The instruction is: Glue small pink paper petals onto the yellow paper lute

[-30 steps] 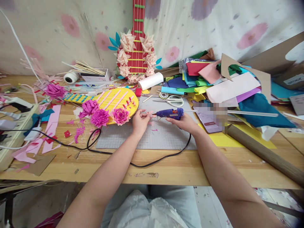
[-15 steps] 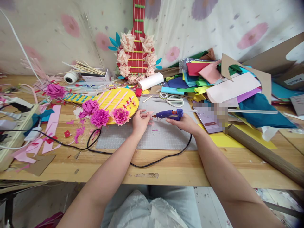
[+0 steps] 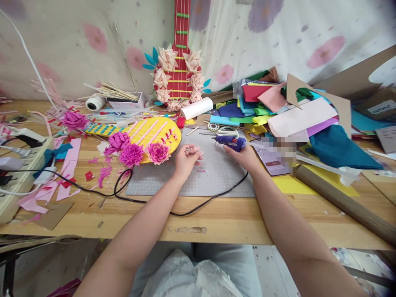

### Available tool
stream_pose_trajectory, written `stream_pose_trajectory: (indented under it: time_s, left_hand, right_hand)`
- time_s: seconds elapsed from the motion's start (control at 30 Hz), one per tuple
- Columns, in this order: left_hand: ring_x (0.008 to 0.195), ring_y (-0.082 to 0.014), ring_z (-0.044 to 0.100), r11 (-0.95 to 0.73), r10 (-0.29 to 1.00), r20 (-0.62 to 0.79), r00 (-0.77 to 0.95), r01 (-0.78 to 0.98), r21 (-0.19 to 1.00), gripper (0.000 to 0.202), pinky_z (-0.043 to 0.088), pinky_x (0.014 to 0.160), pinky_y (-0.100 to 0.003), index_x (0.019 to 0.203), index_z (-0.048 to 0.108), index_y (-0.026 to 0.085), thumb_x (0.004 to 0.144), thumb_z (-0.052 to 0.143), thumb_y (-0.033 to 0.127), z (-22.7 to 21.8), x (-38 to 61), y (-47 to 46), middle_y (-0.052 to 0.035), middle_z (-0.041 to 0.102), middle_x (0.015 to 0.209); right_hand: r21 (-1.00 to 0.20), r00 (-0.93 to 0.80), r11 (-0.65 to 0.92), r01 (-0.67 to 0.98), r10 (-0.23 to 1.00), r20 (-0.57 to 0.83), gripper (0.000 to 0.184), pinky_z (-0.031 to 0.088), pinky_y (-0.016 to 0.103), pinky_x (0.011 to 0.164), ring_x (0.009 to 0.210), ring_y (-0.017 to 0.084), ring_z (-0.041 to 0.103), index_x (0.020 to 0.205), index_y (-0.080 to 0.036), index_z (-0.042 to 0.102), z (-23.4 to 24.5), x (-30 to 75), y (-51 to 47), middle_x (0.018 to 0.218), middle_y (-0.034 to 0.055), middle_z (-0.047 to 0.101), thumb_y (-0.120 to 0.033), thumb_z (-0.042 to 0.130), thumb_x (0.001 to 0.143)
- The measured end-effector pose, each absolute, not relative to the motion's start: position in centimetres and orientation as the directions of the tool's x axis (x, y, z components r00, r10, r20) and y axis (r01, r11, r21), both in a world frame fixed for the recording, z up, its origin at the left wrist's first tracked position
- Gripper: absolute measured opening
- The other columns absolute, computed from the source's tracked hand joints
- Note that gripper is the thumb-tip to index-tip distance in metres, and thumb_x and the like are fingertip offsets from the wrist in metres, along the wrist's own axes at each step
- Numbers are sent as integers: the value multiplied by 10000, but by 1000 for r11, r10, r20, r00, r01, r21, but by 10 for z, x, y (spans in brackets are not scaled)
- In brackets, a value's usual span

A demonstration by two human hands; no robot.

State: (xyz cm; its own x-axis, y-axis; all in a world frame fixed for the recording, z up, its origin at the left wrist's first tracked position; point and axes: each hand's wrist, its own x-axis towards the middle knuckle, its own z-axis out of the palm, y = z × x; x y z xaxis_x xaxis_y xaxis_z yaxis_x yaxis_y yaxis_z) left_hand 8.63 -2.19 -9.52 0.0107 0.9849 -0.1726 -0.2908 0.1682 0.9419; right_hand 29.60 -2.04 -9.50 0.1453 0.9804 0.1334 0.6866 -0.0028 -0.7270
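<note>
My right hand (image 3: 243, 156) grips a blue glue gun (image 3: 230, 142), its nozzle pointing left and a long glue stick running out of its back. Between the fingertips of my left hand (image 3: 186, 160) is a small pale pink paper piece (image 3: 196, 149), partly hidden by the fingers. Both hands are above the grey cutting mat (image 3: 213, 181), with a gap between nozzle and paper. Just left of my left hand lies a yellow paper guitar (image 3: 154, 132) with magenta flowers (image 3: 131, 154) along its near edge.
A red guitar with pale flowers (image 3: 181, 78) stands against the curtain. Scissors (image 3: 227, 132) lie behind the glue gun. Folded coloured paper (image 3: 300, 115) is heaped at right beside a phone (image 3: 272, 159). The black cord (image 3: 198, 212) loops across the front; a power strip (image 3: 24, 173) sits at left.
The glue gun has moved right, away from the pink paper piece, and its glue stick now slants downward. My left hand keeps the paper at nearly the same spot.
</note>
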Motion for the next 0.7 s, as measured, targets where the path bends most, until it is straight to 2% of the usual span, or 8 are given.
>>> stream_pose_trajectory:
  time_s: [0.2,0.3,0.37,0.43,0.5,0.57,0.63,0.7]
  left_hand:
    - [577,-112,622,146,989,-146,24,-311,939,283,497,454,-211,877,461,171,676,660,151,-74,85,-31,17,627,700]
    - [547,-106,621,116,993,-118,10,-286,951,284,462,419,-183,796,424,187,655,670,172,-53,76,-32,37,605,685]
    - [494,-102,601,68,998,-67,13,-261,963,278,408,371,-172,749,409,190,646,667,176,-34,65,-31,33,607,694]
    - [442,-86,558,17,999,-23,-29,-213,977,268,364,350,-170,728,415,190,641,667,169,-13,51,-27,33,598,675]
    - [439,-85,543,-9,997,0,-72,-129,992,253,344,364,-167,705,426,189,640,668,157,7,35,-21,44,560,616]
    - [475,-94,559,-32,997,31,-74,-13,999,239,364,409,-176,690,449,183,633,678,148,23,19,-13,46,534,592]
    - [498,-98,562,-33,995,45,-86,140,990,226,381,454,-192,665,469,176,622,688,143,30,5,-5,41,527,587]
    - [488,-94,539,2,994,32,-106,300,954,232,376,476,-205,626,474,175,598,702,141,30,-4,2,41,519,565]
  right_hand:
    - [-600,242,-132,789,964,107,563,447,366,650,772,285,626,832,-147,660,-101,288,-8,790,131,669,-680,516,720]
    - [-547,215,-110,830,968,131,549,441,361,667,803,278,618,862,-160,634,-96,290,-13,848,136,661,-677,512,724]
    - [-481,188,-72,873,962,196,533,437,353,682,846,275,609,915,-168,608,-91,294,-20,922,140,652,-655,553,704]
    - [-369,200,-110,923,956,216,544,429,354,689,880,286,598,932,-165,584,-82,298,-28,963,154,641,-637,606,661]
    - [-239,224,-187,953,965,138,524,413,355,667,859,297,596,872,-169,570,-72,299,-36,921,154,640,-632,627,633]
    - [-157,202,-201,967,979,-10,451,386,338,615,773,277,595,776,-194,543,-60,296,-43,817,117,640,-618,620,644]
    - [-164,124,-150,975,980,-157,385,346,311,556,658,231,569,692,-219,494,-49,287,-48,689,60,618,-588,605,673]
    - [-244,11,-67,968,975,-223,360,317,291,523,589,191,528,643,-227,446,-40,274,-50,612,20,588,-551,593,704]
